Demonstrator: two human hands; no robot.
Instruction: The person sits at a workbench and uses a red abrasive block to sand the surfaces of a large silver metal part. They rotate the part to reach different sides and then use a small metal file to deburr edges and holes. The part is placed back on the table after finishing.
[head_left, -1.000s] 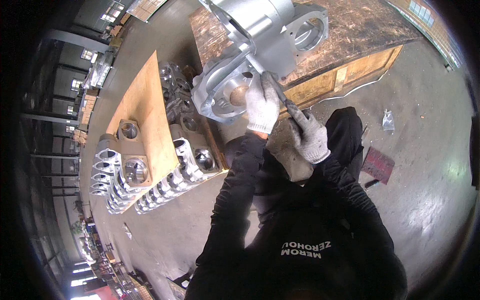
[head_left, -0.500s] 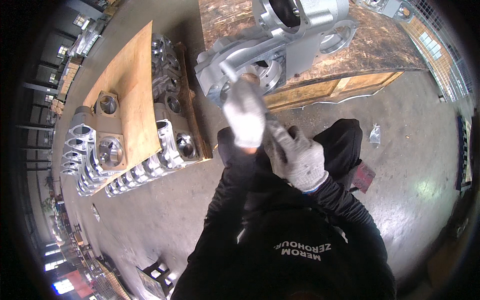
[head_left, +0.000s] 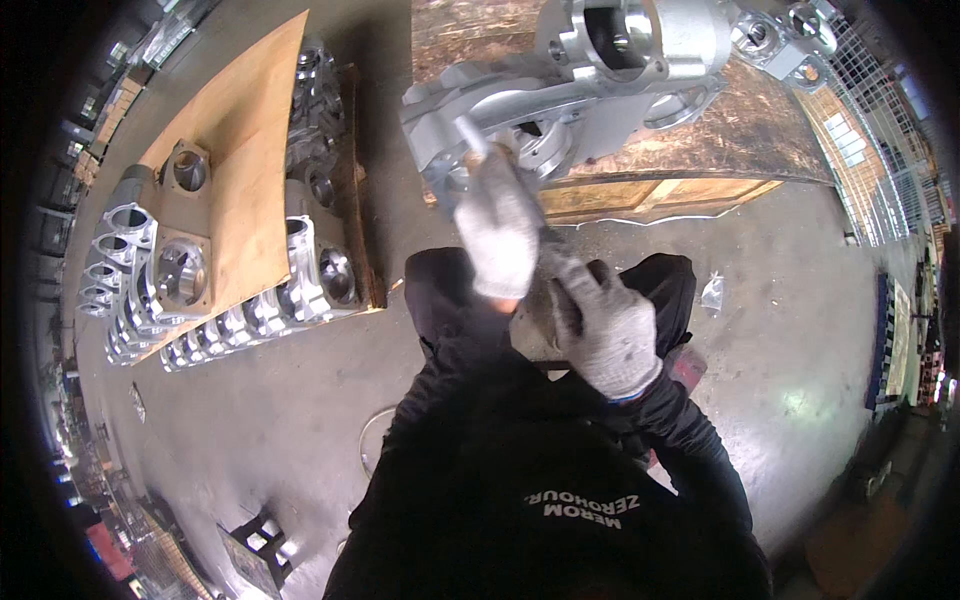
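Note:
A large silver metal casting (head_left: 540,85) with round bores lies on the wooden crate top ahead of me. My left hand (head_left: 497,235), in a pale grey work glove, is closed around a slim dark hand tool (head_left: 552,246) at the casting's near edge. A pale, blurred stick-like tip (head_left: 470,135) shows beyond those fingers; whether it touches the metal I cannot tell. Behind and to the right, my right hand (head_left: 608,335), also gloved, is closed on the tool's rear part. The tool's exact kind is hidden by the gloves and blur.
At left, several similar castings (head_left: 180,270) stand in rows on a pallet, divided by an upright plywood sheet (head_left: 225,170). Under the casting is a wooden crate (head_left: 760,125); another casting (head_left: 780,45) lies at its far right. A clear plastic bag (head_left: 713,292) lies on the floor.
The view has shifted, so the pallet and floor sit farther left and the casting slightly right. Both hands keep their hold on the tool near the casting's edge.

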